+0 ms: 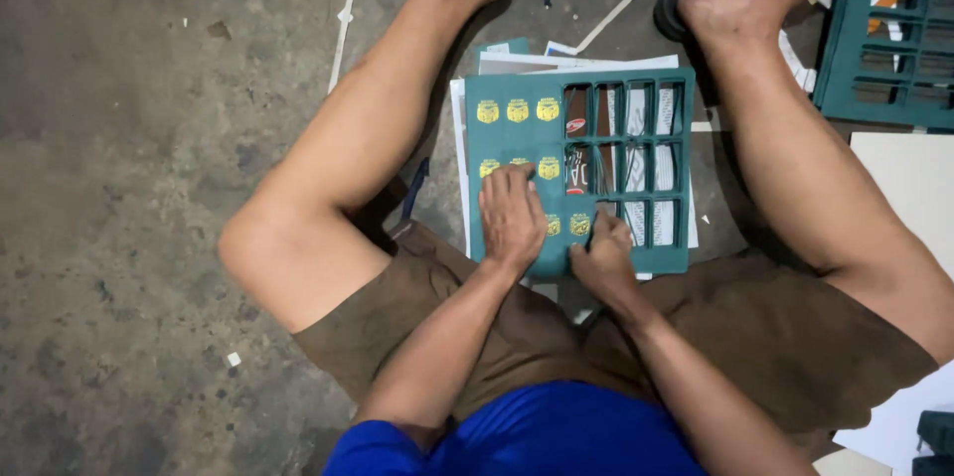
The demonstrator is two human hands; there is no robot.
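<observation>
The left hand lies flat, fingers spread, pressing on the green printed sheet, grasping nothing. The right hand pinches the sheet's near edge beside a yellow label. The sheet lies on a stack of white sheets between the person's legs, its right half punched into empty windows. A second green cut-out sheet lies well apart, far right.
</observation>
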